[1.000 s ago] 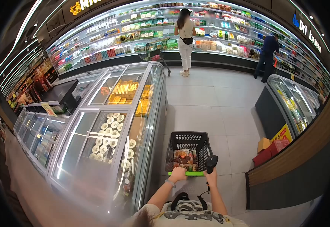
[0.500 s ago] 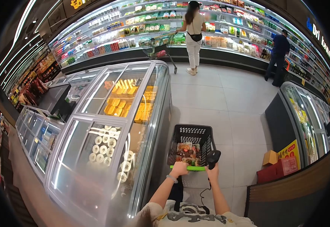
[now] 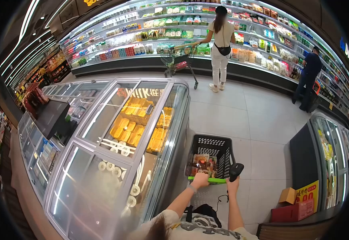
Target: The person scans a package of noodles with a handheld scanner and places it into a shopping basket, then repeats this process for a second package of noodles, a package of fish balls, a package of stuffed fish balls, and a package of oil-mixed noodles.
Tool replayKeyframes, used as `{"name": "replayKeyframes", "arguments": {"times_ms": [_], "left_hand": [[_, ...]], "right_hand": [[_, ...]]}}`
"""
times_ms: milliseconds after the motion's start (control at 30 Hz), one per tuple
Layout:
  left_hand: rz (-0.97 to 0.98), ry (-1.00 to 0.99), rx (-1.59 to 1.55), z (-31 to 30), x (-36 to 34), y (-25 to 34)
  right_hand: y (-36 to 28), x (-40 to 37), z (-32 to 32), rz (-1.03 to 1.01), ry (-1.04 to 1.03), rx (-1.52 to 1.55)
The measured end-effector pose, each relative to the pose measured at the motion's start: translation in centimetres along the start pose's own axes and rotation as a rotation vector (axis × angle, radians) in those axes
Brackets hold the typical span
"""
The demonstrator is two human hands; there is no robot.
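Observation:
Both my hands are at the green handle (image 3: 217,180) of a black shopping cart basket (image 3: 227,150). My left hand (image 3: 200,181) is wrapped round the handle's left part. At its right end, my right hand (image 3: 233,185) is closed on the handle, just below a black handheld device (image 3: 235,171) with a cord hanging down. Several packaged goods (image 3: 205,163) lie in the bottom of the basket, partly behind my left hand.
A glass-topped freezer (image 3: 128,120) runs along the left. Ahead, a person (image 3: 221,44) stands by another cart (image 3: 178,58) at the chilled shelves; a second person (image 3: 308,78) is further right. At right are a freezer (image 3: 308,156) and a red box (image 3: 292,212).
The view has shifted, so the basket, my hands and the people appear further right and slightly lower. More yellow trays show in the left freezer. My grip is unchanged.

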State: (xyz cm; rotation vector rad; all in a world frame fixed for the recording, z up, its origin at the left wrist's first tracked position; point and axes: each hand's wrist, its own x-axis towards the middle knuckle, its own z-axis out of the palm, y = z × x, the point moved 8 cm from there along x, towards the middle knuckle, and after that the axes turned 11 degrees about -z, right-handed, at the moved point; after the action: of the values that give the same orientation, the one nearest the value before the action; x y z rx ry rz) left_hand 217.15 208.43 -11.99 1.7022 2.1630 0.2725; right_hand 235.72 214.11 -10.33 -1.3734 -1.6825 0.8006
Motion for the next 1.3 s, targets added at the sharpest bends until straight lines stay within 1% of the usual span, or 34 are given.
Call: {"name": "replayKeyframes", "arguments": {"times_ms": [67,167,200,233,333,433,533,567,633,700,800,933,1033,1067,1167,1267,1300], "left_hand": [[-0.011,-0.004,-0.006,-0.5,3.3,-0.6],[-0.021,-0.001,-0.03,-3.3,7.1,-1.0],[-0.008,0.045,-0.038,-4.0,8.5,-1.4],[-0.006,0.047,-0.03,-4.2,10.1,-1.6],[-0.024,0.044,-0.004,-4.9,14.2,-2.6],[-0.054,0.039,-0.03,-6.3,18.0,-3.8],[-0.004,0.079,-0.002,-7.9,22.1,-4.3],[-0.005,0.073,0.011,-8.2,23.6,-4.8],[-0.039,0.066,0.025,-8.5,26.4,-5.7],[-0.086,0.095,-0.006,-8.4,29.0,-7.0],[-0.145,0.05,0.035,-7.8,32.9,-8.8],[-0.119,0.045,0.01,-9.9,37.2,-9.4],[-0.094,0.063,0.008,-10.7,40.6,-10.6],[-0.095,0.079,0.006,-10.7,41.9,-11.0],[-0.143,0.091,-0.013,-10.7,45.8,-12.8],[-0.127,0.104,-0.024,-12.7,49.6,-13.4],[-0.125,0.106,-0.026,-13.2,50.9,-13.6]], "right_hand": [[-0.1,3.1,1.3,-0.02,0.022,0.0],[0.2,7.7,3.4,-0.082,0.081,-0.031],[0.2,9.2,4.2,-0.106,0.093,-0.051],[0.2,10.6,4.9,-0.128,0.101,-0.07],[0.7,14.8,7.2,-0.03,0.017,0.002],[-1.1,18.7,8.9,-0.061,-0.023,-0.043],[1.0,23.3,11.7,-0.039,-0.102,-0.052],[0.7,24.8,12.3,-0.055,-0.094,-0.057],[-0.1,27.4,13.6,-0.101,-0.109,-0.069],[-0.1,29.7,15.4,-0.097,-0.142,-0.065],[-1.6,32.9,16.8,-0.09,-0.173,-0.052],[-1.3,37.1,19.5,-0.136,-0.167,-0.027],[-1.0,40.1,21.4,-0.124,-0.126,-0.044],[-1.5,41.1,22.1,-0.165,-0.119,-0.034],[0.5,44.8,24.8,-0.126,-0.127,-0.052],[-0.7,48.5,26.6,-0.004,-0.12,-0.068],[-1.3,50.0,27.2,-0.032,-0.128,-0.093]]}}
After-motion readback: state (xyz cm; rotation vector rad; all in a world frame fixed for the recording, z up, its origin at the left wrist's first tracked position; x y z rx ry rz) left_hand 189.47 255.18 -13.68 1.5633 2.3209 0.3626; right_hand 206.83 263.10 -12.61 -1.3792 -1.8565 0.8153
